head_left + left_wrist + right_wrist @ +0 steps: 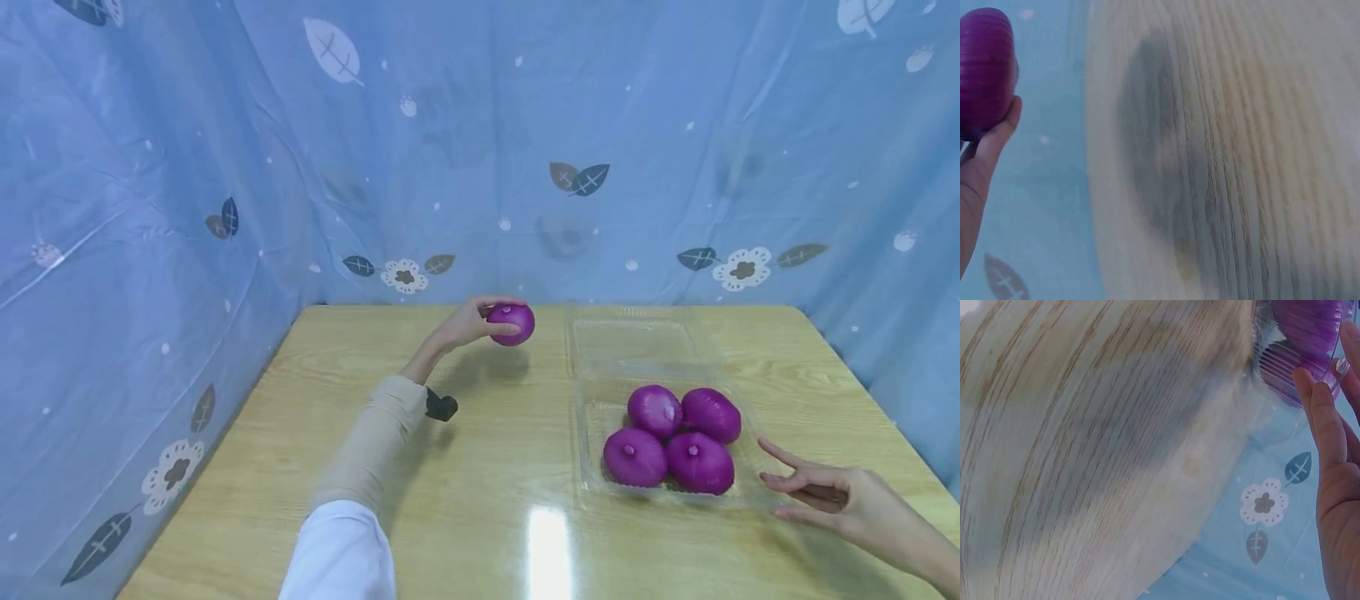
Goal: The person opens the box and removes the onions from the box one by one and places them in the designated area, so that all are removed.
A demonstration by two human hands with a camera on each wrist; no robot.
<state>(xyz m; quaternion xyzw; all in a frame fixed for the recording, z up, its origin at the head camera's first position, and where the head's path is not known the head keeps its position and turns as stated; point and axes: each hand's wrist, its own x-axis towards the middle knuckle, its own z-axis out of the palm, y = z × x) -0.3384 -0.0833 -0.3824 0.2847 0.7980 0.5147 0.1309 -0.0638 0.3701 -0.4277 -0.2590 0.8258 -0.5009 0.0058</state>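
My left hand (480,321) grips a purple onion (513,325) above the far part of the table, thumb and fingers around its sides. At the left edge of the left wrist view, that same onion (985,69) shows with part of the hand. A clear plastic clamshell box (583,442) lies with its lid (630,342) folded back; several purple onions (701,462) sit together inside. My right hand (847,500) is at the box's right edge, fingers extended and thumb apart. In the right wrist view its fingertips (1310,384) overlap the box wall; firm contact is hard to tell.
A wooden table (480,467) carries everything, with a bright light reflection near its front. Blue leaf-printed curtains (480,150) surround the back and sides. A small black object (441,406) shows beside the left wrist, probably attached there.
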